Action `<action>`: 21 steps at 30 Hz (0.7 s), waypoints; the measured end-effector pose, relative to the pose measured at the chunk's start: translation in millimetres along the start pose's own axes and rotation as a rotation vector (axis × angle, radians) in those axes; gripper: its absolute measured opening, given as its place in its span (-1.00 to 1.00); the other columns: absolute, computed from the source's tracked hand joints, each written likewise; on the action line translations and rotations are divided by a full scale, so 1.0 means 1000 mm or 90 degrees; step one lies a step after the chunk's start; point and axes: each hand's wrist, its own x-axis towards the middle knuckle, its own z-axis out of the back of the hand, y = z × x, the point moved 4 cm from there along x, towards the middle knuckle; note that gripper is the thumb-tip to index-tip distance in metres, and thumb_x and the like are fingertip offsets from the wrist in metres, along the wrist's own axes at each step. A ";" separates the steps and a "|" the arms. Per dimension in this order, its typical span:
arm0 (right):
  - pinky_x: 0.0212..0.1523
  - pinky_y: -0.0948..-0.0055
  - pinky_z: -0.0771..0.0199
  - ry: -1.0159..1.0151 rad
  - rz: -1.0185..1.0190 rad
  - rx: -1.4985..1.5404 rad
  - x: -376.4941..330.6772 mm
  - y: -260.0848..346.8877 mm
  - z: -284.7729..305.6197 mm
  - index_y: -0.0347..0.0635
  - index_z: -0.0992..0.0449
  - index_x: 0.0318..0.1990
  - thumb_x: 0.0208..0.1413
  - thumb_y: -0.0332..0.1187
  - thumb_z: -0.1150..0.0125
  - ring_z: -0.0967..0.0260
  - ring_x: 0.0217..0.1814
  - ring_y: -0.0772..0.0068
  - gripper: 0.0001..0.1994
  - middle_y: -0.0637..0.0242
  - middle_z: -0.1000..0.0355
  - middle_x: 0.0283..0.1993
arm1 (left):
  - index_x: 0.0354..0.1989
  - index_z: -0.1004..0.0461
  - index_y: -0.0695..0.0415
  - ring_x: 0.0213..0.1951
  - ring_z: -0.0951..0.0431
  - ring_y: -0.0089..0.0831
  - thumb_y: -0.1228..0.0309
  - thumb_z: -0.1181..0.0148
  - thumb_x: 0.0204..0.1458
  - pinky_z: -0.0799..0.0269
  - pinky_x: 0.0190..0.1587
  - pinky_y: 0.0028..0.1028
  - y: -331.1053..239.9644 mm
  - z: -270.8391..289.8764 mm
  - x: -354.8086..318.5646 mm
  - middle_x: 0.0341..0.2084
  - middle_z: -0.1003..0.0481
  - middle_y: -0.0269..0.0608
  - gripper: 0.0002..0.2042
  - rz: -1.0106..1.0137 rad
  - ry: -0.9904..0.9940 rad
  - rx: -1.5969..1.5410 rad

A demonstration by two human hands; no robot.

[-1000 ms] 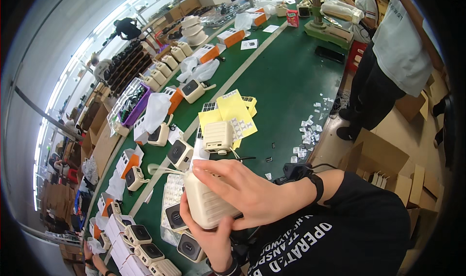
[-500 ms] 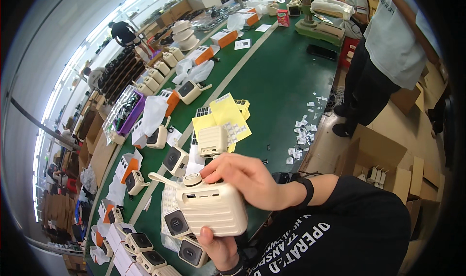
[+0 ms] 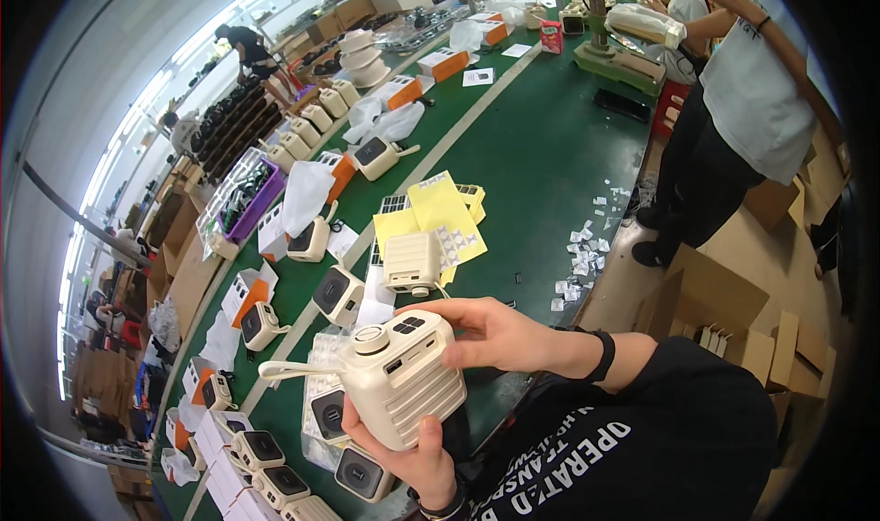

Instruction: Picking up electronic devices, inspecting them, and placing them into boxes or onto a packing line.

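Observation:
A cream box-shaped device (image 3: pixel 399 383) with a round knob on top, ribbed sides and a strap loop sticking out to the left is held over the near edge of the green table (image 3: pixel 541 154). My left hand (image 3: pixel 417 461) grips it from below, fingers wrapped up its near side. At the device's far upper corner my right hand (image 3: pixel 495 333), with a black band on its wrist, rests its fingertips. Just beyond, another cream device (image 3: pixel 412 263) lies on yellow sticker sheets (image 3: pixel 440 211).
Several similar devices with dark round fronts (image 3: pixel 339 294) line the table to the left, among white bags and orange-and-white boxes. A purple tray (image 3: pixel 243 200) stands far left. A person (image 3: pixel 742 90) stands at right near cardboard boxes (image 3: pixel 715 310) and paper scraps (image 3: pixel 587 246).
The device has been turned from upright to lying tilted with its knob facing up. My right hand has slid from across its face to its far corner.

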 end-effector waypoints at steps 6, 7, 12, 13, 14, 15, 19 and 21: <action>-0.49 0.67 -0.33 0.001 -0.172 -0.129 0.034 0.011 0.015 -0.32 -0.34 -0.08 -0.11 -0.27 -0.33 -0.31 -0.38 0.70 -0.54 0.32 -0.37 -0.20 | 0.19 0.07 0.27 0.05 -0.29 -0.22 0.44 -0.12 -0.05 -0.23 0.08 -0.32 0.009 0.007 0.014 0.05 -0.19 0.00 -0.35 0.073 0.050 -0.001; -0.49 0.67 -0.33 0.000 -0.171 -0.131 0.037 0.009 0.014 -0.32 -0.34 -0.08 -0.11 -0.27 -0.33 -0.31 -0.38 0.70 -0.54 0.32 -0.37 -0.20 | 0.21 0.09 0.28 0.06 -0.29 -0.22 0.49 -0.08 -0.02 -0.24 0.08 -0.31 0.014 0.009 0.016 0.06 -0.19 0.01 -0.37 0.136 0.059 -0.052; -0.31 0.63 -0.35 -0.006 -0.113 -0.162 0.045 0.004 0.010 -0.34 -0.28 -0.03 -0.18 -0.39 -0.38 -0.29 -0.26 0.65 -0.47 0.30 -0.36 -0.18 | 0.20 0.10 0.29 0.09 -0.26 -0.24 0.67 0.01 -0.10 -0.17 0.13 -0.31 0.013 0.013 0.023 0.07 -0.18 0.04 -0.37 0.222 0.039 -0.225; -0.13 0.56 -0.39 -0.002 -0.136 -0.149 0.045 0.003 0.009 -0.31 -0.25 0.00 -0.17 -0.46 -0.35 -0.31 -0.09 0.59 -0.46 0.29 -0.35 -0.11 | 0.21 0.11 0.29 0.10 -0.25 -0.23 0.69 0.03 -0.10 -0.17 0.14 -0.30 0.014 0.015 0.024 0.08 -0.17 0.04 -0.36 0.231 0.044 -0.233; -0.13 0.56 -0.39 -0.005 -0.137 -0.150 0.046 0.002 0.010 -0.31 -0.25 0.00 -0.17 -0.46 -0.35 -0.31 -0.09 0.59 -0.46 0.29 -0.35 -0.11 | 0.21 0.13 0.29 0.10 -0.25 -0.22 0.70 0.04 -0.10 -0.17 0.14 -0.29 0.015 0.015 0.025 0.08 -0.17 0.04 -0.35 0.240 0.050 -0.241; -0.15 0.58 -0.38 -0.006 -0.127 -0.174 0.046 0.001 0.011 -0.31 -0.27 -0.01 -0.18 -0.42 -0.37 -0.32 -0.13 0.60 -0.46 0.31 -0.36 -0.15 | 0.21 0.13 0.29 0.10 -0.25 -0.22 0.70 0.04 -0.10 -0.17 0.14 -0.29 0.017 0.016 0.026 0.08 -0.17 0.04 -0.35 0.242 0.051 -0.243; -0.49 0.68 -0.28 0.014 -0.096 -0.338 0.062 0.008 0.023 -0.37 -0.36 -0.10 -0.22 -0.21 -0.40 -0.26 -0.44 0.74 -0.45 0.31 -0.38 -0.37 | 0.22 0.10 0.28 0.08 -0.28 -0.19 0.47 -0.03 0.03 -0.26 0.07 -0.30 0.025 0.016 0.033 0.10 -0.17 0.03 -0.40 0.175 0.070 -0.157; -0.42 0.59 -0.34 -0.055 -0.054 -0.462 0.089 0.019 0.028 -0.35 -0.41 -0.14 -0.26 -0.12 -0.40 -0.32 -0.41 0.63 -0.43 0.30 -0.40 -0.42 | 0.19 0.03 0.25 0.07 -0.29 -0.20 0.35 0.00 0.06 -0.28 0.03 -0.33 0.009 0.024 0.032 0.06 -0.21 0.02 -0.45 0.107 0.024 -0.023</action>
